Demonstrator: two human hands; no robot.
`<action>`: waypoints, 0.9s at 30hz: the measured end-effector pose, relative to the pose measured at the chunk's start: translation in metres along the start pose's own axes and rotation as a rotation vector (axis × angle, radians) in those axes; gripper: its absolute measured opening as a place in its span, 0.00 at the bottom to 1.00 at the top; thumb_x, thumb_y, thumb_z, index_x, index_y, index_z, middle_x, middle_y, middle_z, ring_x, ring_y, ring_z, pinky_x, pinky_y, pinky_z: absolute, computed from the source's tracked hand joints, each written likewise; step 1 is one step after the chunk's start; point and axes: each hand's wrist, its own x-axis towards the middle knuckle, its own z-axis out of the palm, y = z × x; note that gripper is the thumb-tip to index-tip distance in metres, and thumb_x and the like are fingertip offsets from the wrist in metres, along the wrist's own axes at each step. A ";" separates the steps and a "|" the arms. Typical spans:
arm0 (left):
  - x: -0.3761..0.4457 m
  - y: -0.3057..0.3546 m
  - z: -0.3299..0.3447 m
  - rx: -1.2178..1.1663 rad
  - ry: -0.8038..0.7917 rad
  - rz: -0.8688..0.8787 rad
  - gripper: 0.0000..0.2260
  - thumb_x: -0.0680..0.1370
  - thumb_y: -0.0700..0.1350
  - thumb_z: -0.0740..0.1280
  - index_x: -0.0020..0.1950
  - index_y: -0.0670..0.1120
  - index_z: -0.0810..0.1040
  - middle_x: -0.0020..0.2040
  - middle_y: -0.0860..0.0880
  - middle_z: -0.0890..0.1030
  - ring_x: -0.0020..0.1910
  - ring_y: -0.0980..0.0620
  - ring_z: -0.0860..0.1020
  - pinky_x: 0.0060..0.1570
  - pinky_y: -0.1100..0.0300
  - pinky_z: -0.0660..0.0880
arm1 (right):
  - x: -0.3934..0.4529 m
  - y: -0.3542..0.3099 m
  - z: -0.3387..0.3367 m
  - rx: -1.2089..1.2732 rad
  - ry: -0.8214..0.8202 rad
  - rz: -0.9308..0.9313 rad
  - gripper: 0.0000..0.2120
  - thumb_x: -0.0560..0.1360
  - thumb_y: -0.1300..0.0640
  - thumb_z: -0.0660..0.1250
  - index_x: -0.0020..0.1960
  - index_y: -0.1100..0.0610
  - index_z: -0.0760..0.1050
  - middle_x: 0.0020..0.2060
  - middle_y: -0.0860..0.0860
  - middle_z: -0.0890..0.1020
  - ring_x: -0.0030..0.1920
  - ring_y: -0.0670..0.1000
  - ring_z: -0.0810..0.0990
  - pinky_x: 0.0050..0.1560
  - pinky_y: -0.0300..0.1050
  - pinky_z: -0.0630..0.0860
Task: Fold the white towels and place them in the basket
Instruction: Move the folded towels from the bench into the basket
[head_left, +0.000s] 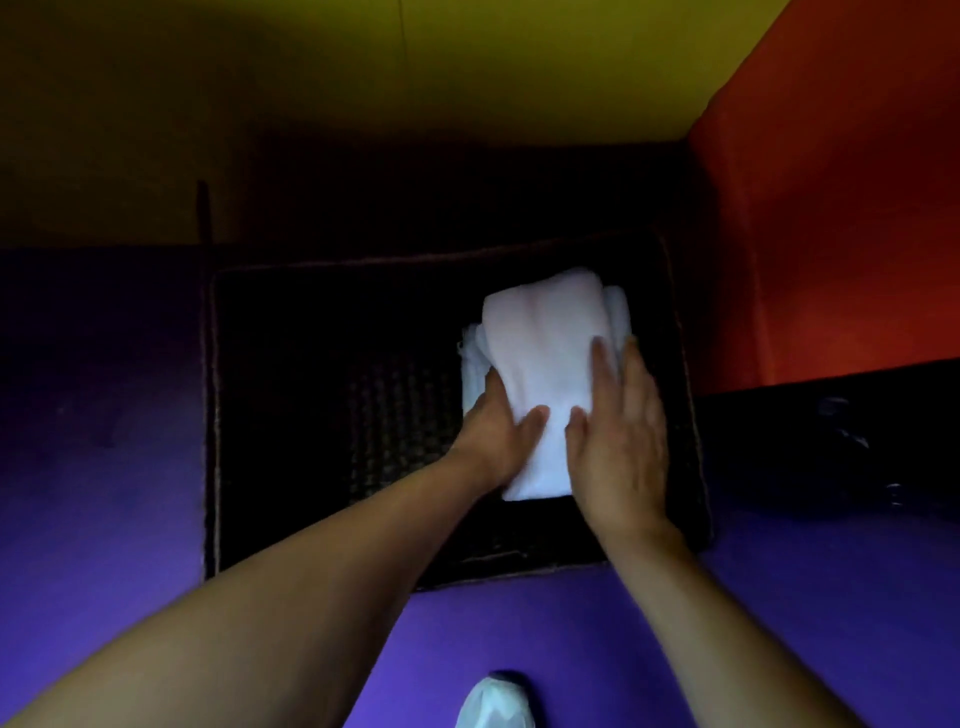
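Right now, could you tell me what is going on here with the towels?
A person is setting a folded white towel into a dark woven basket on the purple floor. The left hand grips the towel's left edge, while the right hand lies flat along its right side. More white cloth shows beneath it, at the basket's right end. A white shoe is at the bottom edge.

The folded towel (540, 374) is plain white, and so are the towels (472, 364) showing under its edges. They lie in a very dark brown basket (332, 519) with a woven, chequered weave and a paler tan rim line. The floor (104, 519) is saturated purple, the far wall (363, 78) yellow-olive, the right wall (841, 208) orange-red, and a pale whitish shoe tip (496, 701) shows at the bottom edge.
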 end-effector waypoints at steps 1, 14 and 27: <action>0.006 -0.001 0.003 0.051 -0.019 -0.020 0.37 0.81 0.53 0.66 0.82 0.51 0.46 0.72 0.44 0.72 0.69 0.42 0.73 0.69 0.50 0.70 | -0.004 0.005 0.007 -0.100 0.005 -0.108 0.35 0.77 0.62 0.65 0.82 0.53 0.57 0.80 0.58 0.59 0.79 0.58 0.61 0.78 0.56 0.60; -0.078 0.034 -0.060 0.880 0.071 0.227 0.30 0.83 0.54 0.57 0.83 0.52 0.50 0.82 0.46 0.55 0.78 0.42 0.57 0.74 0.46 0.58 | -0.004 -0.027 -0.028 -0.121 -0.302 -0.013 0.33 0.79 0.53 0.64 0.82 0.52 0.56 0.80 0.56 0.59 0.79 0.57 0.60 0.77 0.52 0.57; -0.270 0.104 -0.214 0.881 0.357 0.377 0.25 0.79 0.53 0.59 0.76 0.48 0.70 0.76 0.46 0.70 0.73 0.41 0.69 0.68 0.45 0.68 | -0.077 -0.214 -0.170 0.158 -0.096 -0.226 0.31 0.75 0.57 0.66 0.77 0.52 0.66 0.74 0.54 0.70 0.72 0.57 0.69 0.71 0.55 0.67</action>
